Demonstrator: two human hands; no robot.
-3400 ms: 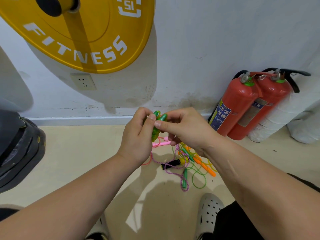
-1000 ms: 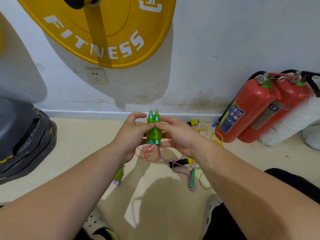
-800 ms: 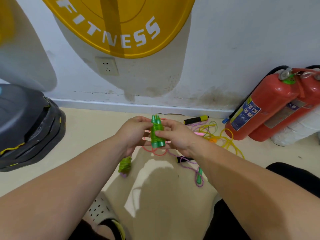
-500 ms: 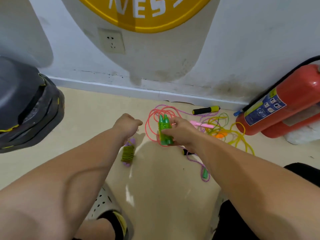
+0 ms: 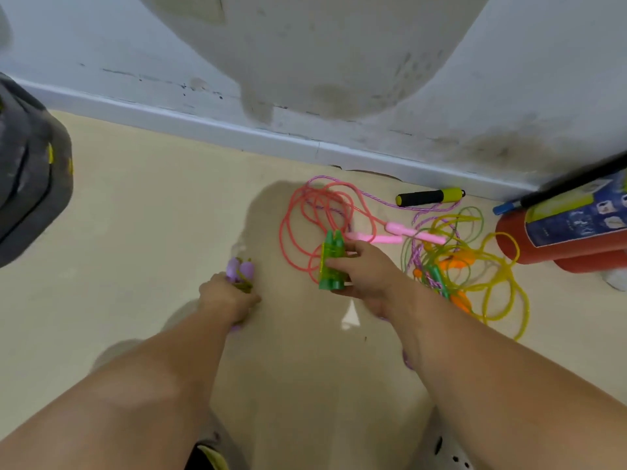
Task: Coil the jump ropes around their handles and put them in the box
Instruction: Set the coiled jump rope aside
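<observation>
My right hand (image 5: 364,273) grips a coiled jump rope with two green handles (image 5: 331,261), held upright just above the floor. My left hand (image 5: 228,297) closes over a second coiled rope with purple handles (image 5: 240,270) lying on the floor; most of that bundle is hidden under my fingers. Loose ropes lie beyond: a red-pink rope (image 5: 317,218) with pink handles (image 5: 397,232), a purple rope with a black and yellow handle (image 5: 429,196), and a tangle of yellow and green rope with orange handles (image 5: 468,269). No box is in view.
A red fire extinguisher (image 5: 570,232) lies at the right edge by the wall. A stack of dark weight plates (image 5: 30,171) stands at the left. The white skirting board (image 5: 237,130) runs along the back. My shoes show at the bottom edge.
My left hand let go of the green-handled bundle and dropped to the purple-handled bundle on the floor. My right hand kept the green bundle and lowered it. The view tilted down.
</observation>
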